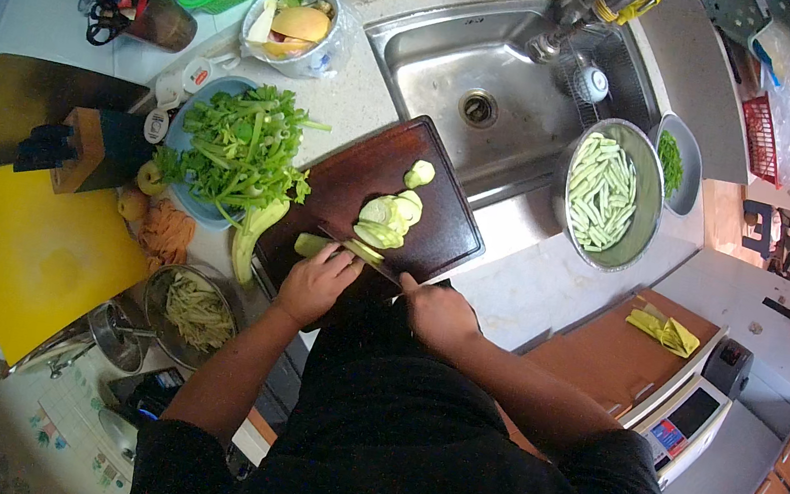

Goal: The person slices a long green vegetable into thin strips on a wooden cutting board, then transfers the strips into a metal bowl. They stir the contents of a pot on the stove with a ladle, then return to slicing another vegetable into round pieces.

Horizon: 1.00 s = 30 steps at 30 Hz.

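A dark wooden cutting board (pixel 327 188) lies before me on the counter. My left hand (pixel 317 285) presses a pale green gourd-like vegetable (pixel 310 244) against it, fingertips close to the blade. My right hand (pixel 440 315) grips a kitchen knife (pixel 385 271); its handle is mostly hidden in the fist. One slice leans at the blade's far side. Several oval slices (pixel 384 219) overlap in a pile beyond the knife, and a small end piece (pixel 419 174) sits farther up the board. Another peeled vegetable (pixel 254 238), long and curved, rests along the board's left edge.
Left of the board stands a blue bowl (pixel 187 134) heaped with leafy celery (pixel 243 142). Beyond the board is a steel sink (pixel 436 63). A steel bowl of cut green pieces (pixel 603 193) stands right. A knife block (pixel 86 154) and a colander (pixel 157 297) are at left.
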Tool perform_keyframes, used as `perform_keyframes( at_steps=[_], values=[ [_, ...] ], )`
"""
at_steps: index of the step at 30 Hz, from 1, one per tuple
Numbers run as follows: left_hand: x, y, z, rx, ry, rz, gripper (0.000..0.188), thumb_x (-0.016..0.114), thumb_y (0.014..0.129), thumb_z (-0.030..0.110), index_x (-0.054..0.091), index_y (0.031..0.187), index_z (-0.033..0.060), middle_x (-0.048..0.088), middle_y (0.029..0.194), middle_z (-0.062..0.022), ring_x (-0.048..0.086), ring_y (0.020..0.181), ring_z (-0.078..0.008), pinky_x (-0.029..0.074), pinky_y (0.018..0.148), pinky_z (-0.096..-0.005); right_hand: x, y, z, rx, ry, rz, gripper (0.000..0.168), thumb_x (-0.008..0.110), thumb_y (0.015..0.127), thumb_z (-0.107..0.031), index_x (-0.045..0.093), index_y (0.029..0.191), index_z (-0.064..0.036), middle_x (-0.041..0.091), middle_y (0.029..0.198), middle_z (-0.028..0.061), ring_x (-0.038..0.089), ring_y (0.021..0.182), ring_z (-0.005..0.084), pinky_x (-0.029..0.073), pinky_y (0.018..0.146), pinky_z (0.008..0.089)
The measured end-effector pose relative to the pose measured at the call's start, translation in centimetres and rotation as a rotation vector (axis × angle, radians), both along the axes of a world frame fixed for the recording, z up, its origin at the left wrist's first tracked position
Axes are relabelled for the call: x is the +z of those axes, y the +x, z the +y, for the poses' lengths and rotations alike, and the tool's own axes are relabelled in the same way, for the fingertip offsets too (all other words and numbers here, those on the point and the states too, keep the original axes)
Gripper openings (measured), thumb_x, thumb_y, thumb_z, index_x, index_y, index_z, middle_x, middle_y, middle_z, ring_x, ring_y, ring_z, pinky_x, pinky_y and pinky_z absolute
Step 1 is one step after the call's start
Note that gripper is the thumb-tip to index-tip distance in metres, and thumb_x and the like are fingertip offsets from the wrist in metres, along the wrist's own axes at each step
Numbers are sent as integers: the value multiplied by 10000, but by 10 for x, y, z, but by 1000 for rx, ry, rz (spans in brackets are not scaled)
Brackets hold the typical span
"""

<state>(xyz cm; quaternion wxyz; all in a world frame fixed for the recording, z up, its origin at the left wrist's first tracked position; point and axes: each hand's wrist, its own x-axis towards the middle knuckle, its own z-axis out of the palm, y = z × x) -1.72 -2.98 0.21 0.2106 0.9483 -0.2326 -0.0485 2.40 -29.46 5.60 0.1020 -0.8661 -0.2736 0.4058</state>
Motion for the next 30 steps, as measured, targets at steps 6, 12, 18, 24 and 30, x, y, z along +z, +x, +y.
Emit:
perform_keyframes(
  at_steps=[6, 12, 18, 24, 30],
  values=[
    [-8, -2, 7, -29, 8, 97, 436, 621, 940, 138, 686, 1370, 118, 665, 1329, -90, 633, 1262, -336, 629, 912, -445, -36, 9, 26, -5, 72, -71, 530, 522, 1008, -137, 485, 1530, -54, 782, 1010, 212, 783, 888, 381, 629, 737, 511],
    [7, 10, 20, -92, 99, -12, 385, 610, 948, 139, 677, 1327, 130, 645, 1293, -67, 644, 1207, -281, 642, 841, -397, -25, 21, 19, -134, 157, -2, 415, 546, 1025, -177, 539, 1428, -79, 772, 980, 222, 765, 865, 430, 615, 733, 554],
    [8, 3, 5, -138, 118, 117, 403, 609, 960, 161, 691, 1353, 134, 666, 1369, -72, 653, 1236, -310, 649, 829, -420, -9, 20, 1, -99, 160, -39, 381, 528, 1052, -194, 543, 1412, -69, 768, 939, 231, 764, 843, 429, 614, 725, 550],
    [1, -1, 2, -54, 17, 22, 390, 600, 938, 127, 670, 1316, 62, 664, 1308, -79, 651, 1246, -292, 653, 835, -416, 4, 23, -8, -8, 77, 4, 465, 557, 1015, -181, 520, 1464, -65, 763, 934, 226, 769, 833, 416, 622, 718, 529],
    [6, 0, 0, -32, 12, 97, 394, 607, 930, 126, 686, 1311, 64, 668, 1265, -74, 650, 1248, -305, 649, 839, -417, 31, 22, -15, 48, 30, 18, 517, 555, 1001, -152, 522, 1510, -68, 769, 948, 233, 778, 842, 401, 630, 729, 510]
  ],
)
